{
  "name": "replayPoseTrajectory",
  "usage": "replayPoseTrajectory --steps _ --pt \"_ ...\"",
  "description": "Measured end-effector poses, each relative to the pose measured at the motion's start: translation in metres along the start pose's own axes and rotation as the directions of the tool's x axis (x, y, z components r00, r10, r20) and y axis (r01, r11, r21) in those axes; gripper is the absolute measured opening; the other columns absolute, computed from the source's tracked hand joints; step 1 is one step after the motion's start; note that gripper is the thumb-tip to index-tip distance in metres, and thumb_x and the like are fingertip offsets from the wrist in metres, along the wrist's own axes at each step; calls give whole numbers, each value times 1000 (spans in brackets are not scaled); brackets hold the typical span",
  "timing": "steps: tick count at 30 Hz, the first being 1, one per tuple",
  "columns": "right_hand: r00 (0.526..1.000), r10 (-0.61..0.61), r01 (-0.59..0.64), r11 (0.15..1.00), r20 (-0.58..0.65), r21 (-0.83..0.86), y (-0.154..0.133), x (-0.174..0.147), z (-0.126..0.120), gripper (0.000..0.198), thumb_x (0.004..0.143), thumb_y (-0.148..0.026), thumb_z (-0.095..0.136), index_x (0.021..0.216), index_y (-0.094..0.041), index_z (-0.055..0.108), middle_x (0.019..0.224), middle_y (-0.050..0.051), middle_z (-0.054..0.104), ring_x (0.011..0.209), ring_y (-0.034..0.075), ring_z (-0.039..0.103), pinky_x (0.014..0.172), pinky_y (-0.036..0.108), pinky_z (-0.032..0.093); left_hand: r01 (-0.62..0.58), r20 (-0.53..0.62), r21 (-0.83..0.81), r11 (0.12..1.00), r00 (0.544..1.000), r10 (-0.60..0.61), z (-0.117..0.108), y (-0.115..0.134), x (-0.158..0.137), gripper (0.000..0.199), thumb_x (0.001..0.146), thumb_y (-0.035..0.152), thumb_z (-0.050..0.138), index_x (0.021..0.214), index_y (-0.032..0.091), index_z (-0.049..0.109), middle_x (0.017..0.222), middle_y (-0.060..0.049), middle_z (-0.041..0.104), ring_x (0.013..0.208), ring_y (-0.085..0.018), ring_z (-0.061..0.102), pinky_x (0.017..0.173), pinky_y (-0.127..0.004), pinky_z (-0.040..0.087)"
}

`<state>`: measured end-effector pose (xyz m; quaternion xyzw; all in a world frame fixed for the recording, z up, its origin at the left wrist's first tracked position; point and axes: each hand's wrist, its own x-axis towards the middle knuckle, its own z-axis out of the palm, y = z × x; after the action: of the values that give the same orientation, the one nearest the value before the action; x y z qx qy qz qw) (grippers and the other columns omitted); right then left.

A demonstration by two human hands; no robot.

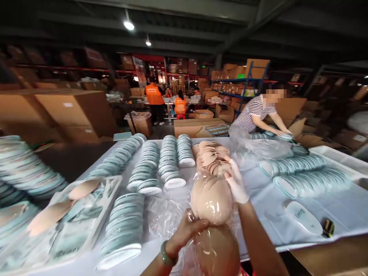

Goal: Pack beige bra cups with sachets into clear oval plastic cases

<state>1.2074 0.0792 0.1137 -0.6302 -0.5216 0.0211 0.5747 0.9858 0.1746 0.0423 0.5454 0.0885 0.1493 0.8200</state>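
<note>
Hands apart: left hand (pixel 188 229) clamps the plastic bag (pixel 212 201) at that hand's one o'clock; gloved right hand (pixel 237 183), grip unclear, has it at eight. Clear, glossy, it bulges rounded and beige, a beige stack (pixel 209 154) beyond at twelve.

The left hand (pixel 185 232) gripped with its thumb (pixel 201 224) pointing right and its fingers curled partly out of sight. The right hand (pixel 237 184) reached farther forward, fingers bent leftward, its bare forearm (pixel 255 234) slanting up from below.
</note>
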Motion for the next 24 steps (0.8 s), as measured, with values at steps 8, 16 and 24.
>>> replayPoseTrajectory --steps 8,16,24 --pt "851 -308 444 854 426 -271 -72 14 -58 22 95 -28 60 82 -22 77 81 4 72 76 16 65 76 31 49 35 13 27 999 999 -36 -10 2 4 45 65 50 90 86 12 79 81 -9 79 77 -25 74 73 -32 57" --pt "779 148 35 960 -609 277 -12 -62 -3 30 88 -52 61 86 -23 69 83 2 72 69 15 66 66 29 57 53 -406 -32 998 912 -61 -25 -3 -2 53 55 57 92 87 18 76 88 -9 80 85 -31 76 80 -41 61" --pt "979 119 -179 891 -165 -418 -2 -91 47 31 92 -11 47 70 -16 68 61 2 67 55 12 62 52 19 52 -15 -401 257 966 908 121 -23 2 1 49 70 64 81 82 16 79 85 -11 80 91 -30 74 83 -38 61"
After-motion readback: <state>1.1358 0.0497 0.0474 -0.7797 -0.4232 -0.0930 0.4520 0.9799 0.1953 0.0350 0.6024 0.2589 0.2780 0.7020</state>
